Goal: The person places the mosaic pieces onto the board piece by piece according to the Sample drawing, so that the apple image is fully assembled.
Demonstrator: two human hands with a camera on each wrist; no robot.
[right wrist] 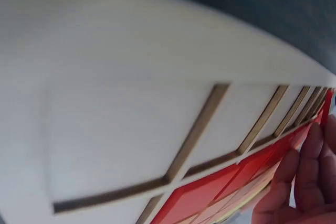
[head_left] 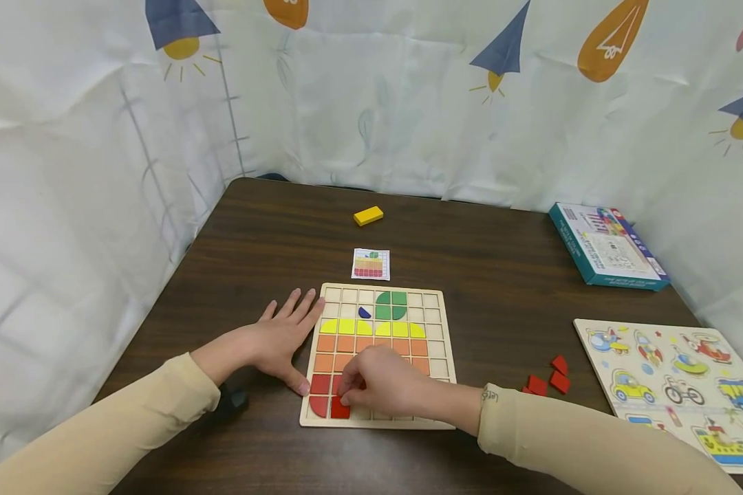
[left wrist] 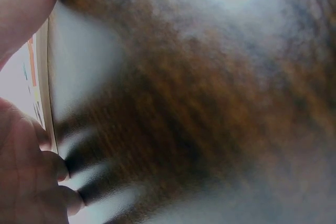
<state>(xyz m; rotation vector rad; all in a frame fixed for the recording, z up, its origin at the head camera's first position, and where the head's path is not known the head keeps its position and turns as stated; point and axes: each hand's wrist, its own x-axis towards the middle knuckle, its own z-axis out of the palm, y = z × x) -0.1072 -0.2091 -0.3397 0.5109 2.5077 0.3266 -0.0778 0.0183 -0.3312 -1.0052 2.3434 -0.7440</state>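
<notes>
A wooden grid board (head_left: 437, 349) lies on the table, partly filled with green, blue, yellow, orange and red tiles. My right hand (head_left: 380, 378) reaches over its lower rows and pinches a red square tile (head_left: 339, 411) at the second cell of the bottom row. In the right wrist view, that red tile (right wrist: 326, 106) stands tilted between thumb and fingertips. A red rounded tile (head_left: 318, 406) fills the corner cell to its left. With fingers spread, my left hand (head_left: 278, 344) rests along the board's left edge. The right hand hides part of the red row.
Several loose red tiles (head_left: 559, 381) lie right of the board. Behind it are a small pattern card (head_left: 371, 264) and a yellow block (head_left: 368, 216). A vehicle puzzle board (head_left: 656, 371) and a teal-sided box (head_left: 613, 244) occupy the right side. A dark object (head_left: 234, 400) sits near my left wrist.
</notes>
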